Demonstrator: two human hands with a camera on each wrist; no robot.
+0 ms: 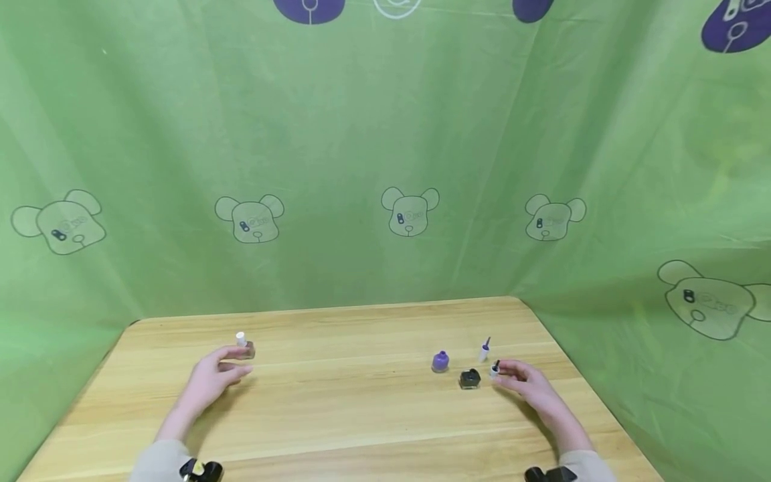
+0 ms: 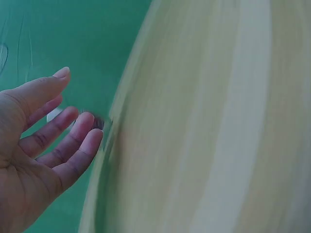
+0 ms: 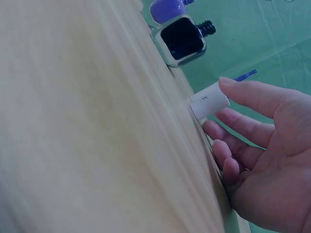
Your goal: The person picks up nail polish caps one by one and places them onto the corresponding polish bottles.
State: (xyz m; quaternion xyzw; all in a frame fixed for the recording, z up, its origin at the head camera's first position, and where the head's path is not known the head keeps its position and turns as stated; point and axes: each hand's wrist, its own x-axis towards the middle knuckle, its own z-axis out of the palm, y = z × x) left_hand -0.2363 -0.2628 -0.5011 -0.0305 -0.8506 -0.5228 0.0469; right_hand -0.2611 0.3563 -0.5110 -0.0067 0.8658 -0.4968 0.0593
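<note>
My left hand (image 1: 217,376) reaches toward a nail polish bottle (image 1: 249,350) with a white cap (image 1: 241,339) at the table's left. In the left wrist view its fingers (image 2: 63,150) are loosely spread, hiding part of the bottle, with nothing held. My right hand (image 1: 530,388) has thumb and forefinger at a white nail polish cap (image 1: 494,371), pinching it lightly. This cap stands on the table with its dark brush upward; in the right wrist view the thumb covers its top. Left of it sits an uncapped black nail polish bottle (image 1: 470,379).
An uncapped purple nail polish bottle (image 1: 440,362) stands left of the black one. Behind my right hand, another white cap (image 1: 484,352) stands with a purple brush pointing up. Green curtain (image 1: 337,268) surrounds the wooden table (image 1: 337,415) at the back and sides.
</note>
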